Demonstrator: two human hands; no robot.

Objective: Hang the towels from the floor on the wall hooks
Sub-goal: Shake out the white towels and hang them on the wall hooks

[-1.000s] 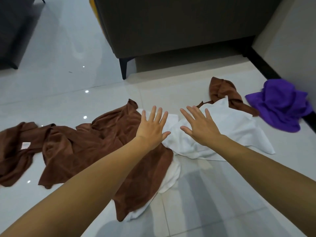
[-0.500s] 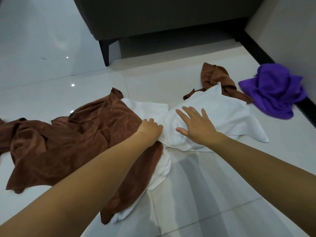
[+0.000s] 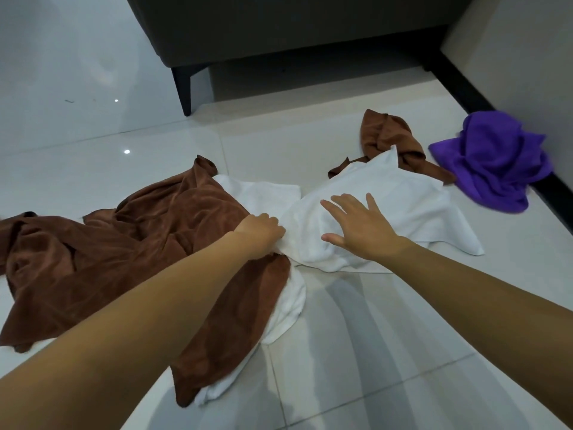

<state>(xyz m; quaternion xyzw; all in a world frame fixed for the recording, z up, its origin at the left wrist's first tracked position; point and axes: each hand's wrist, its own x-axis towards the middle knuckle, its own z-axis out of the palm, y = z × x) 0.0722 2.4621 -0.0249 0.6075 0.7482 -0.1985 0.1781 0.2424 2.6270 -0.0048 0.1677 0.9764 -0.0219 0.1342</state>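
Observation:
A white towel (image 3: 403, 206) lies crumpled on the tiled floor, part of it under a large brown towel (image 3: 124, 243) on the left. My left hand (image 3: 262, 232) is curled and grips the white towel where it meets the brown one. With fingers spread, my right hand (image 3: 359, 228) hovers over or rests on the white towel. Behind the white towel lies a small brown towel (image 3: 390, 138). By the right wall a purple towel (image 3: 493, 159) sits in a heap. No wall hooks are in view.
A dark grey sofa (image 3: 279, 26) on black legs stands at the back. The wall (image 3: 527, 57) with a black skirting board runs along the right side. Glossy white floor tiles (image 3: 372, 367) stretch in front of me.
My left hand went from spread open above the towels to curled on the white towel. The right hand lowered onto the white towel. The view moved closer to the towels.

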